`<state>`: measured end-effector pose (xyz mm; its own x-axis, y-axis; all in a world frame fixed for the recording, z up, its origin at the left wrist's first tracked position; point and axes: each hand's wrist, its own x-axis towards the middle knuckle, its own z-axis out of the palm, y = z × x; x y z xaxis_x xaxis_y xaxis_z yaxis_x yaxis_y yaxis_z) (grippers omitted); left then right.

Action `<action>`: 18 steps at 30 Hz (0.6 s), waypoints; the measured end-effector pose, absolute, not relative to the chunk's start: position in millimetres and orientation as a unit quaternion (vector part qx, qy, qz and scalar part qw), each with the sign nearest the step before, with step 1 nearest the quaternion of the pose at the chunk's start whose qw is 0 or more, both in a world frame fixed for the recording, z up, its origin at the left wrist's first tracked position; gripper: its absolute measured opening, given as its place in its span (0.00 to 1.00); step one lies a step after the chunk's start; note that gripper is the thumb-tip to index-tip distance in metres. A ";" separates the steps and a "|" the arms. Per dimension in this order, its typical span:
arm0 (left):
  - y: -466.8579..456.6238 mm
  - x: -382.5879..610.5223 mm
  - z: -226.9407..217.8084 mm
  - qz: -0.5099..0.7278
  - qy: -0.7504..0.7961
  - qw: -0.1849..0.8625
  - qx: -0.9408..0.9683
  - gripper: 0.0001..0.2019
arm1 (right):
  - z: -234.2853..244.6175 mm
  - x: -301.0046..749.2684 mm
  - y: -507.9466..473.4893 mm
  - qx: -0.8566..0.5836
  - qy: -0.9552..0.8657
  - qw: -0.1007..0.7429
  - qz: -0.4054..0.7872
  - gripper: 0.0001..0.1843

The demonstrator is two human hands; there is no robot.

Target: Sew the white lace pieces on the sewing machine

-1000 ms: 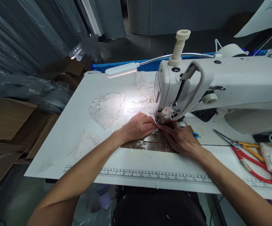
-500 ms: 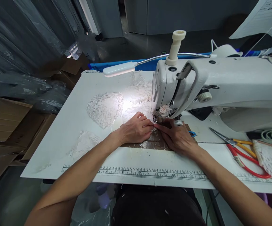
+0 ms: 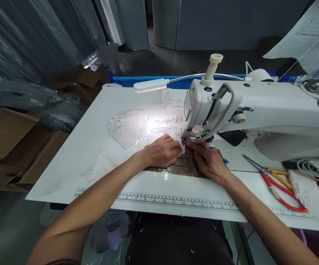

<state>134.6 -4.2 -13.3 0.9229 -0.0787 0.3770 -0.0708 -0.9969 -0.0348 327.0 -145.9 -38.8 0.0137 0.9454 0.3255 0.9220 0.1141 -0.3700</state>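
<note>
White lace fabric (image 3: 169, 129) lies under the lamp and runs to the needle area of a white sewing machine (image 3: 200, 101). My left hand (image 3: 163, 151) is closed on the near edge of this lace, just left of the presser foot (image 3: 186, 140). To the right of the foot, my right hand (image 3: 210, 161) has its index finger stretched toward it and the other fingers spread on the brown taped plate (image 3: 185, 165). Its fingertips are partly hidden by the machine head.
Two more lace pieces, one larger (image 3: 128, 127) and one smaller (image 3: 101, 165), lie on the left of the white table (image 3: 74, 162). Scissors with red handles (image 3: 282, 195) and an orange-handled pair (image 3: 282, 176) lie at right. A printed ruler (image 3: 162, 200) follows the front edge.
My right hand has drawn slightly right, away from my left fingertips, leaving a gap. My left hand stays at the lace. The whole view has shifted a little with my head.
</note>
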 end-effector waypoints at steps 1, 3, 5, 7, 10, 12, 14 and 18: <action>-4.4 134.7 -13.3 -0.191 0.035 0.010 -0.981 0.11 | -38.5 326.2 -146.2 -0.661 -0.710 0.242 0.016 0.23; -4.7 135.1 -12.7 -0.186 0.034 0.007 -0.982 0.11 | -36.6 324.0 -146.6 -0.653 -0.727 0.214 0.002 0.22; -5.1 135.6 -11.5 -0.183 0.040 0.005 -0.982 0.12 | -33.7 321.2 -146.4 -0.649 -0.738 0.185 -0.012 0.22; -6.1 135.7 -10.0 -0.185 0.045 0.004 -0.982 0.12 | -30.9 318.5 -146.1 -0.651 -0.741 0.160 -0.025 0.23; -8.1 135.5 -8.7 -0.197 0.040 0.006 -0.980 0.12 | -28.6 315.7 -145.8 -0.658 -0.740 0.135 -0.041 0.23; -9.3 135.1 -8.4 -0.200 0.032 0.010 -0.979 0.12 | -27.9 314.3 -146.1 -0.661 -0.738 0.127 -0.042 0.23; -9.8 134.8 -8.2 -0.196 0.026 0.012 -0.980 0.12 | -27.4 312.7 -146.4 -0.665 -0.735 0.122 -0.038 0.23; -8.2 134.4 -7.5 -0.178 0.017 0.013 -0.984 0.11 | -26.2 309.4 -145.2 -0.673 -0.730 0.118 -0.034 0.23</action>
<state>134.4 -8.2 -7.5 0.9360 -0.0381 0.3498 -0.0290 -0.9991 -0.0313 309.4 -145.2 -26.2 -0.0669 0.9737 0.2178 0.9898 0.0923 -0.1086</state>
